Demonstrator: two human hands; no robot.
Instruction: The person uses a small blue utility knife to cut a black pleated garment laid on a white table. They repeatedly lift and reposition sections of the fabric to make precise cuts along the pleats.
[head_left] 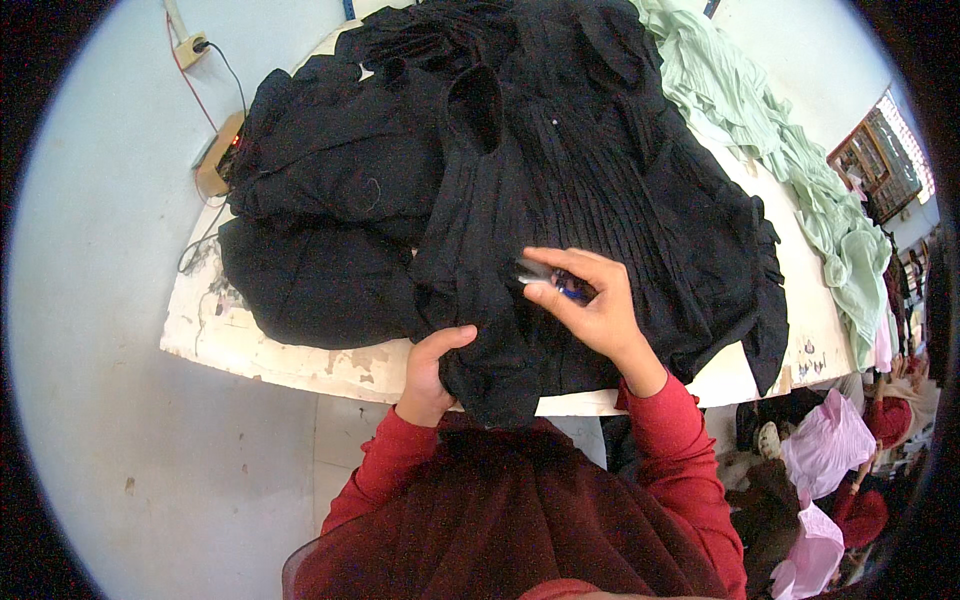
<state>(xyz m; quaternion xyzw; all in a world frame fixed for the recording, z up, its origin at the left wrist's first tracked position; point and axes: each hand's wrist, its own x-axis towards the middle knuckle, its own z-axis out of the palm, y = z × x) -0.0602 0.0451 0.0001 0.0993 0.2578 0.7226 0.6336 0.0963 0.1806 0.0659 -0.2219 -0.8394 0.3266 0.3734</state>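
Observation:
A black pleated garment [590,200] lies spread over the table, its front edge hanging a little past the rim. My left hand [432,375] grips a strip of it at the near edge, thumb on top and the other fingers hidden beneath the cloth. In my right hand [598,300] is a small pair of thread snips [570,285], with a blue part in the palm and a shiny tip between thumb and forefinger. The tip is slightly blurred and is over the black cloth, right of my left hand; whether it touches the fabric I cannot tell.
More black clothing [330,200] is heaped on the left of the white, chipped table [270,350]. Pale green fabric [760,120] runs along the right edge. A box with wires [218,160] stands at the left by the wall. People with pink cloth [828,445] are at the lower right.

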